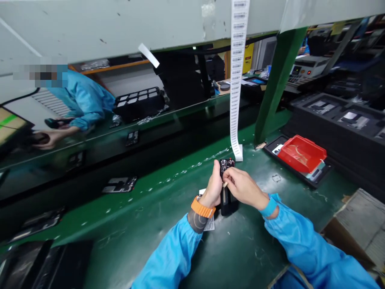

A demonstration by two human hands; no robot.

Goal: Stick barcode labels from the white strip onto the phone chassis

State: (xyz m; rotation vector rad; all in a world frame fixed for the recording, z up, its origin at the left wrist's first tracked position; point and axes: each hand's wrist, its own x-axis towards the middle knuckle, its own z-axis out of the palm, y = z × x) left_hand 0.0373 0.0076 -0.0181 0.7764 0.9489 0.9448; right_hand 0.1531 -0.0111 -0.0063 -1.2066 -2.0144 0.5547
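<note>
An opened black phone body (229, 205), its circuit parts bare at the top end, lies in the grasp of my left hand (213, 186), thumb along its left edge. My right hand (243, 188) is over the phone's middle, thumb and finger pinched on a small tan strip (225, 185). How far the strip is stuck to the phone I cannot tell. Under my left wrist, which wears an orange watch band, a white printed label sheet (209, 224) shows in part on the green bench (168, 237).
A long barcode label strip (236, 80) hangs down behind the phone. To the right, a red bin (302, 154) sits on a black tray, near foam trays (337, 116) and a cardboard box (355, 233). Left, phone bodies (120, 185) lie along a dark belt; a co-worker (87, 96) works beyond.
</note>
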